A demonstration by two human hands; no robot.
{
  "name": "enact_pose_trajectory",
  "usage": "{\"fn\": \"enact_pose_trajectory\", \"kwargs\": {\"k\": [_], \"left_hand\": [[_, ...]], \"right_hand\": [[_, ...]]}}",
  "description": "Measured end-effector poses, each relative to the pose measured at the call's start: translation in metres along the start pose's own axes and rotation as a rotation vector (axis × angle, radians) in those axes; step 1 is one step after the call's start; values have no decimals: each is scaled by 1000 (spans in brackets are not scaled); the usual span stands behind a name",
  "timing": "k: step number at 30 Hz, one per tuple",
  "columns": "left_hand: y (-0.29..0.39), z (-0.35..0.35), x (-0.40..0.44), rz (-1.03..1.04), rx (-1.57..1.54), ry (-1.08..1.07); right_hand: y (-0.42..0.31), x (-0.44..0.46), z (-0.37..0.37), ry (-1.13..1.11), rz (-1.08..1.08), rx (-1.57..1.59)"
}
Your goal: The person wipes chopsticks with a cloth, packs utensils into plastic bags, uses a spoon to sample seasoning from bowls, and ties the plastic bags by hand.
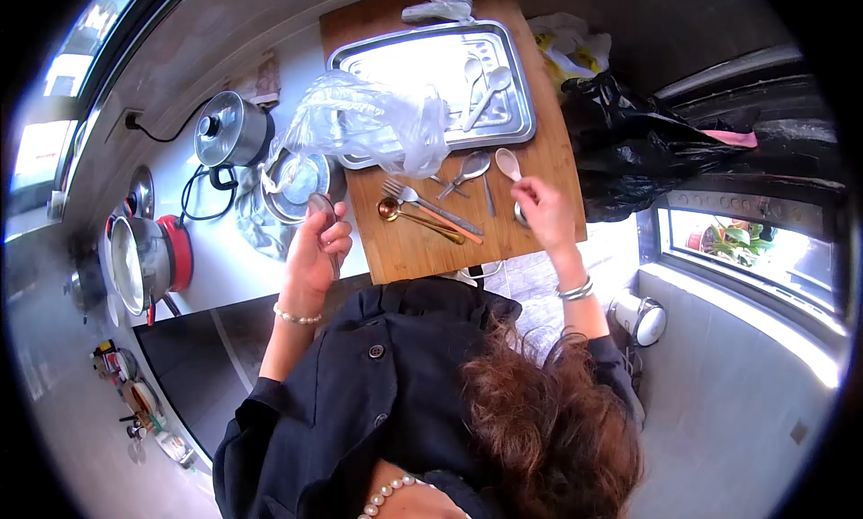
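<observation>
My left hand (316,240) is closed around a metal spoon (321,206), bowl up, its handle showing below the fingers. Over the right part of the wooden board (378,258), my right hand (547,215) pinches the handle end of a pale spoon (509,164). A shiny metal piece (520,215) shows partly from under that hand. Between my hands lie a fork (395,189), a gold-coloured spoon (388,210), a grey metal spoon (475,165) and several other handles. Behind them, two spoons, one of them a white spoon (498,79), rest on a metal tray (526,115).
A crumpled clear plastic bag (360,115) overlaps the tray's left side. To the left stand a lidded pot (235,128), a metal bowl (297,186) and a red-based pot (180,254). Black plastic bags (620,150) sit right of the board.
</observation>
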State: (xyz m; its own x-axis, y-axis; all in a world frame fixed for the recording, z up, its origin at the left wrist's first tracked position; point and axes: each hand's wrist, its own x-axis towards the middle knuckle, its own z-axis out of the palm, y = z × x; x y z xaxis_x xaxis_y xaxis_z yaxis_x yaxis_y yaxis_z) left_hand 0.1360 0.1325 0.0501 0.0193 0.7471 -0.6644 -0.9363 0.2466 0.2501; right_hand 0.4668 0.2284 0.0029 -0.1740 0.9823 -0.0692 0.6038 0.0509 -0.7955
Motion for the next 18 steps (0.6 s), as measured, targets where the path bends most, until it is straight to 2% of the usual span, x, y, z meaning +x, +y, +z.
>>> {"fn": "enact_pose_trajectory", "kwargs": {"k": [2, 6, 9, 11, 12, 13, 15, 16, 17, 18], "left_hand": [[0, -1, 2, -35, -7, 8], [-1, 0, 3, -59, -12, 38], [2, -1, 2, -106, -58, -5], [6, -5, 2, -110, -38, -14], [8, -7, 1, -109, -31, -17], [9, -10, 1, -119, -17, -42], [13, -12, 2, -128, 14, -92], [12, -5, -2, -109, 18, -57], [14, -11, 1, -180, -26, -72], [13, -5, -4, -141, 16, -49]], "right_hand": [[-9, -19, 9, 57, -67, -131], [-10, -35, 22, 57, -7, -27], [-26, -40, 7, -296, 300, 481], [-59, -52, -20, -367, 132, 958], [-82, -67, -40, -439, -133, 997], [-85, -51, -49, -1024, -673, 1136], [-150, -81, -80, -1107, -1145, 1112], [-171, -88, -97, -1189, -1197, 961], [-185, -99, -103, -1154, -1177, 872], [-193, -107, -103, -1133, -1156, 768]]}}
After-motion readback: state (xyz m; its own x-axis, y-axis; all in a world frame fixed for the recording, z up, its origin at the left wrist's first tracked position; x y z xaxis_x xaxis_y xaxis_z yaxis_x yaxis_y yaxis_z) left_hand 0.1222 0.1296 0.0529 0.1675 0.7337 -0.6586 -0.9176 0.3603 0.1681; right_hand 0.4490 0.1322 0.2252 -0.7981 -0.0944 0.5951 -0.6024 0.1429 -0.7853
